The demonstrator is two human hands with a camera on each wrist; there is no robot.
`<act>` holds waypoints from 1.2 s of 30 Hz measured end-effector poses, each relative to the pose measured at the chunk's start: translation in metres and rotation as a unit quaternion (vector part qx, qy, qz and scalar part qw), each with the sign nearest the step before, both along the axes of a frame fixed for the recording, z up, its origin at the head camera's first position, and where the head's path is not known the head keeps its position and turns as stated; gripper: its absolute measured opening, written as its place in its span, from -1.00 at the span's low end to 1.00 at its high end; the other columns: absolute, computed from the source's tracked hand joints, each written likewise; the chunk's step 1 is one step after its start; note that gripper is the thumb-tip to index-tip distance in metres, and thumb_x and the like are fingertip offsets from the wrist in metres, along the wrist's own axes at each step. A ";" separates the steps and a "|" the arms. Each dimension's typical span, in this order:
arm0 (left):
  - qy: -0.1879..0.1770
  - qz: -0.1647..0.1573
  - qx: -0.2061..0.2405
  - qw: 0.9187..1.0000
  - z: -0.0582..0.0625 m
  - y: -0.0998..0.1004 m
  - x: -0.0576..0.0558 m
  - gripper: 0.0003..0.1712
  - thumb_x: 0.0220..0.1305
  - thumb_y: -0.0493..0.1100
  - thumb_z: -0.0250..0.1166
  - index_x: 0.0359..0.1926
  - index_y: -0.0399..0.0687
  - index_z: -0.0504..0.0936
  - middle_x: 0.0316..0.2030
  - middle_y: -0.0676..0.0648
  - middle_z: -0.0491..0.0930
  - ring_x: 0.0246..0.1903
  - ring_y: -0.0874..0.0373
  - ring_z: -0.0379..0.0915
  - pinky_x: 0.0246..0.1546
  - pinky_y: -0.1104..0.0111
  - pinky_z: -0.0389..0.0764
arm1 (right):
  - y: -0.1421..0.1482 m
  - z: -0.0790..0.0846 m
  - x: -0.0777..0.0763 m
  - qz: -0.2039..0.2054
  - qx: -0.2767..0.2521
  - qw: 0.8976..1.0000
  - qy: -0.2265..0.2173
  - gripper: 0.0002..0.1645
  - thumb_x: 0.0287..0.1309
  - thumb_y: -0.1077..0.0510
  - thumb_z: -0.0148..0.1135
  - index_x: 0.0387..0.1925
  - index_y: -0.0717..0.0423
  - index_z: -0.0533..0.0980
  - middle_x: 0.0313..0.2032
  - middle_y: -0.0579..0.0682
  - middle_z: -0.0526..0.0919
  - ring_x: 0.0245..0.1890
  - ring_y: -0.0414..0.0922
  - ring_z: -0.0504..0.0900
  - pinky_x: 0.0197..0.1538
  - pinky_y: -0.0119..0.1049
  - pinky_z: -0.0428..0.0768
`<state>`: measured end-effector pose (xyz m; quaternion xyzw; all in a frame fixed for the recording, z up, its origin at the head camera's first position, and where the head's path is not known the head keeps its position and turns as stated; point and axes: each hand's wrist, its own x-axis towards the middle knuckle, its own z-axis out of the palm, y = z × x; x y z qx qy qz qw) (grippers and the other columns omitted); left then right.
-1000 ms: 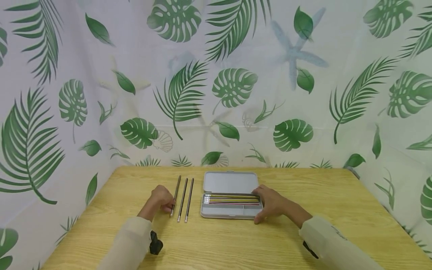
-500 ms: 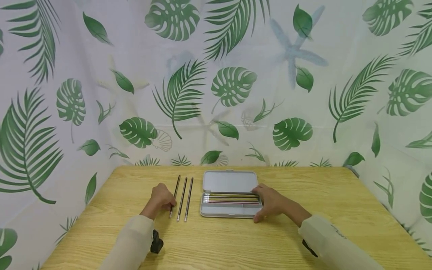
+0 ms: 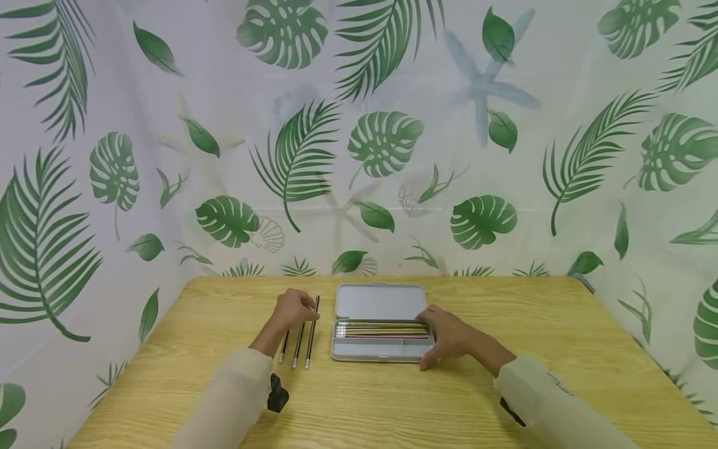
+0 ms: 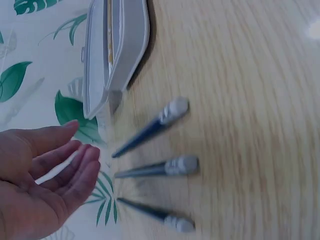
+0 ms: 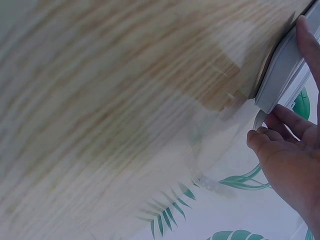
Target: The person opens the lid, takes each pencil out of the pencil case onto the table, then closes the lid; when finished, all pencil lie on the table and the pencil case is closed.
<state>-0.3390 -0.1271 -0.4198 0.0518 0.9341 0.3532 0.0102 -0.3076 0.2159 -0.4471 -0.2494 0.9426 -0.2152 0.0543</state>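
Observation:
Three dark pencils with white eraser ends lie side by side on the table: a left pencil, a middle pencil and a right pencil. Over their far part hovers my left hand, its fingers loosely bent; the left wrist view shows nothing between them. An opened grey pencil case stands to the right, with several coloured pencils in its rear compartment. My right hand grips the case's right end, thumb at the front and fingers at the back, as the right wrist view also shows.
The wooden table runs back to a white curtain printed with green leaves, which also closes in both sides. The case's front tray has a divider toward its right side. A black wrist camera hangs under the left sleeve.
My left hand has left the leftmost pencil, moving right and away from me to above the right pencil. The leftmost pencil has shifted slightly. My right hand stays on the case.

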 end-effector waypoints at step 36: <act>0.066 -0.139 -0.101 0.983 -0.021 0.079 0.001 -0.93 0.01 -0.38 0.40 -0.47 -0.15 0.72 -0.46 -0.05 0.69 -0.35 0.09 0.56 -0.26 0.31 0.59 | 0.001 -0.001 0.001 0.001 0.004 1.000 -0.001 0.20 -0.47 -0.21 0.63 0.18 0.37 0.34 0.09 0.19 0.41 0.08 0.11 0.45 0.15 0.07 0.44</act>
